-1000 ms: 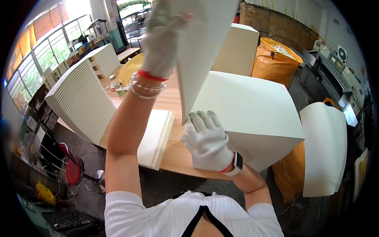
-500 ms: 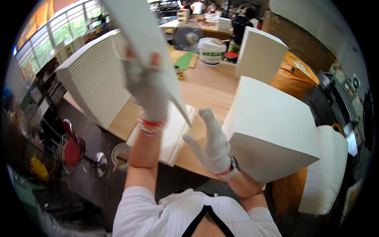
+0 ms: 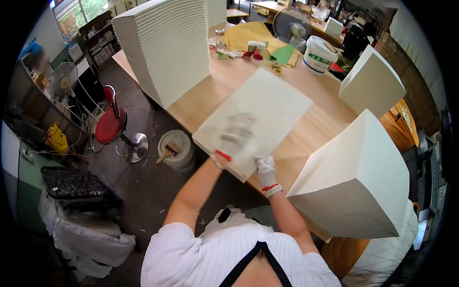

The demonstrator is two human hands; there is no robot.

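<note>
A white rectangular board (image 3: 272,103) lies flat on the wooden table in front of me, on top of at least one more white layer. My left hand (image 3: 236,131), in a pale glove with a red band at the wrist, is over the board's near part. Motion smears its fingers, so their shape is unclear. Beside the board's near right edge is my gloved right hand (image 3: 266,170). Its fingers are bent in against that edge, with the thumb side by the corner.
A tall stack of white sheets (image 3: 167,52) stands at the far left, and a big white stack (image 3: 354,172) at my right. Another white stack (image 3: 373,81), a white bucket (image 3: 319,55) and yellow paper (image 3: 244,36) sit farther back. A brush lies across a tub (image 3: 177,155) below the table edge.
The white board, raised upright in my left hand before, now lies flat on the table. My left hand came down onto it. The right hand went from spread fingers to the board's edge.
</note>
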